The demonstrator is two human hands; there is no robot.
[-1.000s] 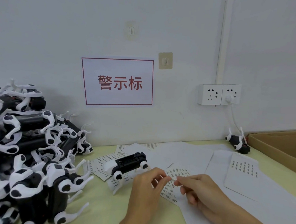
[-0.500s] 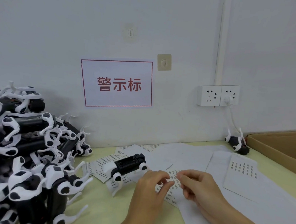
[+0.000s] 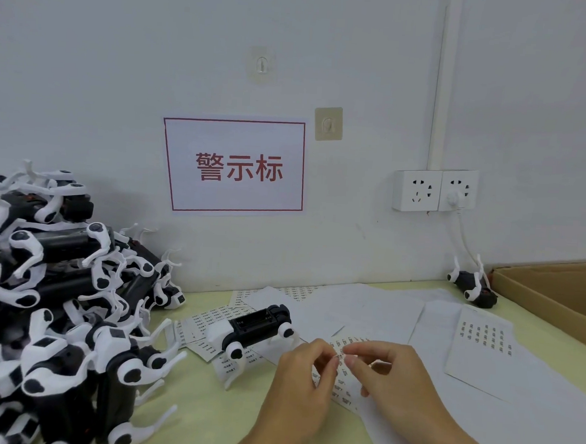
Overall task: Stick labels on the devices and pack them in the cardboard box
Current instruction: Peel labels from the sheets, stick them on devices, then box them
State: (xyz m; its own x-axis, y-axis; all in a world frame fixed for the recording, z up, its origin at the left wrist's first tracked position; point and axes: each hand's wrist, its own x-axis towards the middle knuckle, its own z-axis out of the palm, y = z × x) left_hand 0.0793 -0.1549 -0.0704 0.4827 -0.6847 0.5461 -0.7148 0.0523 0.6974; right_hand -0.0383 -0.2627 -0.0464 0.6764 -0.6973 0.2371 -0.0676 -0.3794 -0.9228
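Note:
A black-and-white dog-shaped device [image 3: 254,329] lies on its back on the green table, just left of my hands. My left hand [image 3: 302,390] and my right hand [image 3: 391,379] meet fingertip to fingertip above a label sheet [image 3: 343,389], pinching a small label between them. The label itself is too small to make out clearly. A big pile of the same devices [image 3: 56,303] fills the left side. The cardboard box [image 3: 554,296] stands at the right edge, its inside hidden.
Another label sheet [image 3: 483,340] and several white backing papers [image 3: 365,312] cover the table's middle and right. One more device [image 3: 473,287] lies by the wall beside the box, under a plugged-in wall socket [image 3: 434,191]. A red-framed sign [image 3: 233,166] hangs on the wall.
Both hands have edged slightly toward the wall over the label sheet, fingertips staying together. The device and the papers have not moved.

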